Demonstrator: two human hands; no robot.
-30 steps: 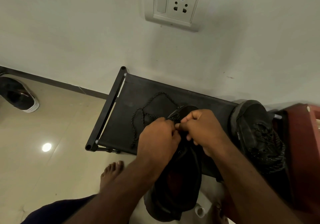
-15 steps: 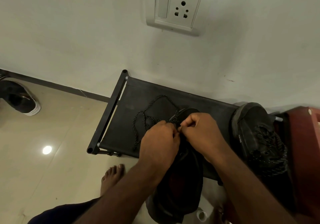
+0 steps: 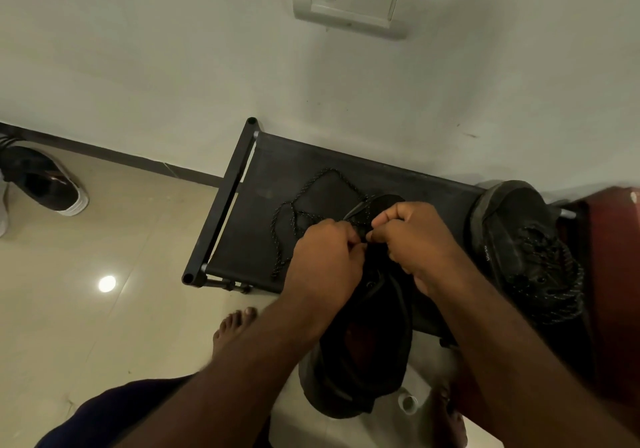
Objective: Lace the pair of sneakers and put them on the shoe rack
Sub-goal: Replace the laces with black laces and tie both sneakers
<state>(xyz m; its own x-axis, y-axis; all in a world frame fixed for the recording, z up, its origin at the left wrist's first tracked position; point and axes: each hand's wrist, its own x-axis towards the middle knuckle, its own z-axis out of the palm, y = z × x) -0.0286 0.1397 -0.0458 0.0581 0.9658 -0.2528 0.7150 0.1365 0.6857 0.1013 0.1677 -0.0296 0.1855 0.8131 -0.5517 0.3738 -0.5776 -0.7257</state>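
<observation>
A black sneaker (image 3: 363, 354) lies with its toe on the black fabric shoe rack (image 3: 273, 177) and its heel hanging toward me. My left hand (image 3: 325, 260) and my right hand (image 3: 415, 239) meet over its eyelets, and each pinches the black speckled lace (image 3: 294, 212). The loose lace loops across the rack to the left of my hands. The second black sneaker (image 3: 519, 239), laced, stands on the rack's right end.
The rack stands against a white wall with a socket plate (image 3: 353, 0) above. A dark red object (image 3: 616, 274) sits at the right. Another shoe (image 3: 45, 181) lies on the tiled floor far left. My bare foot (image 3: 232, 326) stands in front of the rack.
My hands stay pinched together on the lace at the sneaker's eyelets; the view has shifted downward and closer. The loose lace lies much the same.
</observation>
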